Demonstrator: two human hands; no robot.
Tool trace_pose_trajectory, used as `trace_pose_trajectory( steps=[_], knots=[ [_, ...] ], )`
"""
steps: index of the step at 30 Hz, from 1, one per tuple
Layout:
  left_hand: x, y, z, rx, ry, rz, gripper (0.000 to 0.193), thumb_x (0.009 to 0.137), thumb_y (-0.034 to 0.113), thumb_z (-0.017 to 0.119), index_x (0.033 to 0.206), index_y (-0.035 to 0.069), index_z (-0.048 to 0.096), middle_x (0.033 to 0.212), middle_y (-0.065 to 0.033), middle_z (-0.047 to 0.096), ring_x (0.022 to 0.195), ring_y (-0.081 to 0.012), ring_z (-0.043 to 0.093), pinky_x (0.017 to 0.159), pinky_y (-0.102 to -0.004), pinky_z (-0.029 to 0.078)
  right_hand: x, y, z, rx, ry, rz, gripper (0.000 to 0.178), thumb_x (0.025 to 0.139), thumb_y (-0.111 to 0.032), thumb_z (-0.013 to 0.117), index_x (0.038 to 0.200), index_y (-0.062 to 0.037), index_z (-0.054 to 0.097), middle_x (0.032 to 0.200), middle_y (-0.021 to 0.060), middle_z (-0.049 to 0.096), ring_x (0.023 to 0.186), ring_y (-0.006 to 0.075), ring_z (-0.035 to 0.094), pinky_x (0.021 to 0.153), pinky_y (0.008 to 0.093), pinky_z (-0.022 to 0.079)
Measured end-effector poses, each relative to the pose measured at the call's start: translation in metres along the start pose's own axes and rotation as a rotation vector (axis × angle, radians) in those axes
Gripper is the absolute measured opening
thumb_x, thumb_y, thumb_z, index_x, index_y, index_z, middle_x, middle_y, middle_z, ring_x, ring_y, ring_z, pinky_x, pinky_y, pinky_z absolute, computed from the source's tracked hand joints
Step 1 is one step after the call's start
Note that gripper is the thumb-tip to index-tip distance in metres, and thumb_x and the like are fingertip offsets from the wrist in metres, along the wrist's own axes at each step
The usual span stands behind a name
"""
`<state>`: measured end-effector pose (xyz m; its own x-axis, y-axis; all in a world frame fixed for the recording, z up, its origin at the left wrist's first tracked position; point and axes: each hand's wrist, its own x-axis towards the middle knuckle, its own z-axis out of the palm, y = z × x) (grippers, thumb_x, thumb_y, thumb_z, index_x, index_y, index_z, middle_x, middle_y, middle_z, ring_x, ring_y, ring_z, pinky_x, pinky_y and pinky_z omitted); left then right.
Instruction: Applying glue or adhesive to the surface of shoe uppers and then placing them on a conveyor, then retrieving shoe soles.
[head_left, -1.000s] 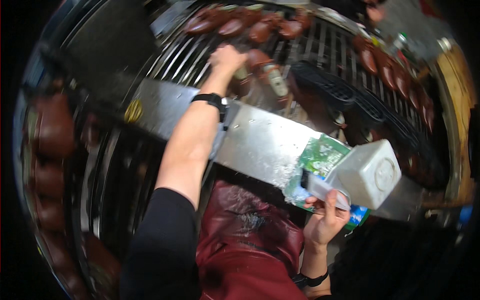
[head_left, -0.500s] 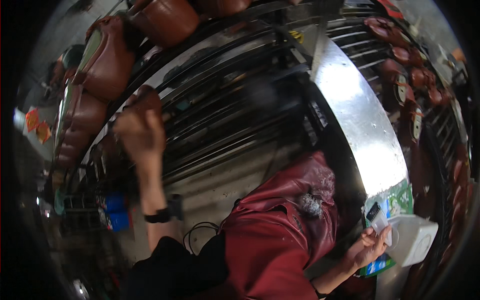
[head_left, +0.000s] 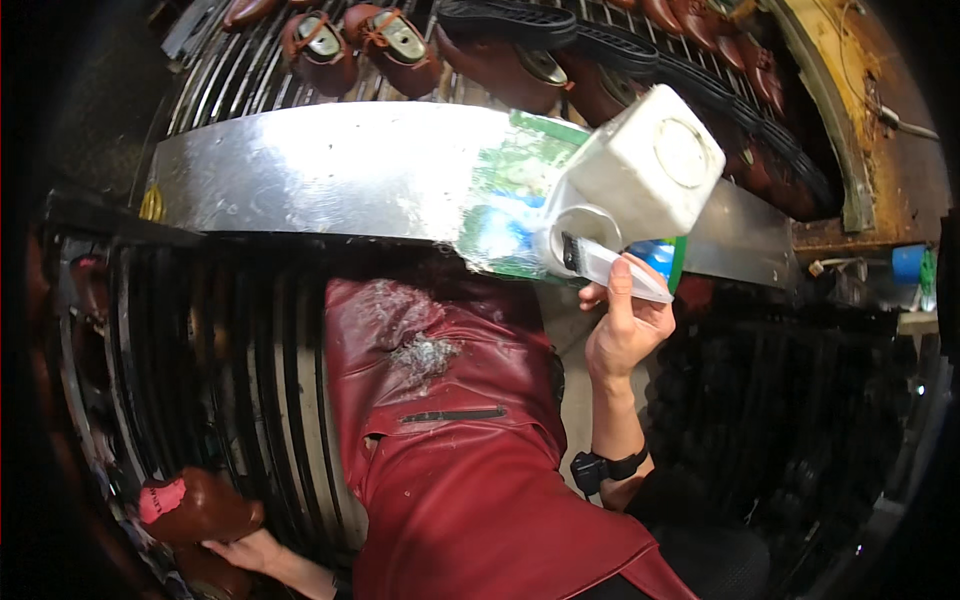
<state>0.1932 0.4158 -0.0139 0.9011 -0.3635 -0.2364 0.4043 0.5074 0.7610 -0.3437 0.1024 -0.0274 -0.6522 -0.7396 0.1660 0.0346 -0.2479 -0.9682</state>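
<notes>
My right hand grips the pale, flat handle of a brush. Its short dark bristles are at the round mouth of a white plastic bottle, which lies tilted on a metal shelf. At the lower left, my left hand has its fingers against the underside of a brown leather shoe with a pink-red patch at one end; part of the grip is hidden. Another brown shoe lies just below it.
The shiny metal shelf carries a green-and-blue plastic sheet under the bottle. Beyond it, brown shoes and black soles line a slatted rack. Dark rack bars stand at left. A red apron covers my lap.
The view has swung toward the metal shelf. My right hand has brought the brush to the bottle's mouth. My left hand now appears low at the left, at a brown shoe.
</notes>
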Motion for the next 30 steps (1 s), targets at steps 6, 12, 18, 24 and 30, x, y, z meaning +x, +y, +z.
trace_pose_trajectory(
  steps=[6, 12, 18, 24, 30],
  knots=[
    [0.000, -0.151, 0.101, 0.300, -0.528, -0.422, 0.080, 0.069, -0.002, 0.077, 0.146, -0.001, 0.053, 0.141, -0.0184, 0.061, 0.133, -0.0358, 0.058, 0.120, -0.0530, 0.040, 0.011, 0.020, -0.003, -0.420, -0.128, -0.271, 0.016, 0.099, -0.007, 0.073, 0.107, 0.0070, 0.070, 0.087, 0.0127, 0.073, 0.061, 0.0147, 0.068, 0.052, 0.0253, 0.054],
    [-0.087, -0.232, 0.298, 0.989, -1.136, 0.085, 0.058, 0.084, -0.016, 0.058, 0.140, -0.005, 0.056, 0.143, -0.0217, 0.059, 0.137, -0.0352, 0.056, 0.111, -0.0442, 0.051, 0.002, 0.002, 0.016, 0.034, 0.066, 0.288, 0.017, 0.102, -0.013, 0.069, 0.106, 0.0039, 0.068, 0.083, 0.0121, 0.072, 0.058, 0.0153, 0.067, 0.047, 0.0267, 0.054],
    [-0.035, -0.310, 0.248, 0.858, -1.548, 1.075, 0.025, 0.100, 0.003, 0.059, 0.124, 0.007, 0.051, 0.141, -0.0251, 0.062, 0.129, -0.0452, 0.062, 0.109, -0.0545, 0.050, -0.005, -0.019, 0.037, 0.416, -0.204, 0.732, 0.023, 0.102, -0.020, 0.069, 0.110, 0.0017, 0.066, 0.085, 0.0141, 0.072, 0.059, 0.0200, 0.067, 0.047, 0.0308, 0.052],
    [-0.031, -0.309, 0.248, 0.856, -1.563, 1.077, 0.028, 0.099, 0.004, 0.062, 0.124, 0.007, 0.050, 0.138, -0.0246, 0.062, 0.128, -0.0453, 0.062, 0.106, -0.0547, 0.052, -0.030, 0.014, 0.085, 0.288, -0.552, 0.598, 0.015, 0.096, -0.006, 0.076, 0.104, 0.0053, 0.070, 0.085, 0.0134, 0.074, 0.064, 0.0155, 0.069, 0.053, 0.0273, 0.055],
    [-0.029, -0.308, 0.252, 0.841, -1.570, 1.113, 0.029, 0.099, 0.004, 0.063, 0.124, 0.007, 0.050, 0.136, -0.0243, 0.064, 0.127, -0.0443, 0.063, 0.104, -0.0530, 0.055, 0.000, 0.038, 0.133, 0.020, -0.514, 0.327, 0.012, 0.095, -0.006, 0.076, 0.098, 0.0050, 0.073, 0.080, 0.0108, 0.074, 0.062, 0.0143, 0.068, 0.052, 0.0271, 0.053]
  ],
)
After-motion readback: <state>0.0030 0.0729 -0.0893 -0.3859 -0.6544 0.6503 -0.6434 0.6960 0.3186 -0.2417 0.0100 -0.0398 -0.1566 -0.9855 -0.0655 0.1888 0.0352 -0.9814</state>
